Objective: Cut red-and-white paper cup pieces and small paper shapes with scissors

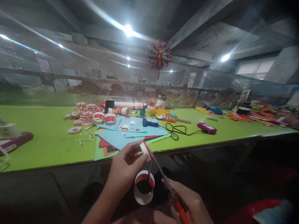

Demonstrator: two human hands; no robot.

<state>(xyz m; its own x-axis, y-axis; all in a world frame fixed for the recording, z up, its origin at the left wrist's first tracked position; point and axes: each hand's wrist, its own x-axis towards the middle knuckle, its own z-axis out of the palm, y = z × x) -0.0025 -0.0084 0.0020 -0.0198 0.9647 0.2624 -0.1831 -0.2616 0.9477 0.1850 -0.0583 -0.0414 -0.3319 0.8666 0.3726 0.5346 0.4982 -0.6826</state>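
Note:
My left hand (127,166) pinches a red-and-white paper cup piece (145,150) in front of the table edge. Scissors (164,177) with an orange-red handle are gripped in my right hand (190,202). Their blades reach up to the right edge of the held piece. Just below my left hand hangs a ring of the same red-and-white paper (144,189), its round opening facing me. A thin strip appears to run from it up to the held piece. Whether the blades are parted is hard to make out.
Light blue sheets (112,137) lie on the green table (53,146). Beyond them are a blue glue gun (149,123), its black cord (174,132) and a purple box (206,128). Cut cup rings (80,113) are piled left. A perforated screen (93,74) stands behind; a pinwheel-like ornament (159,55) hangs there.

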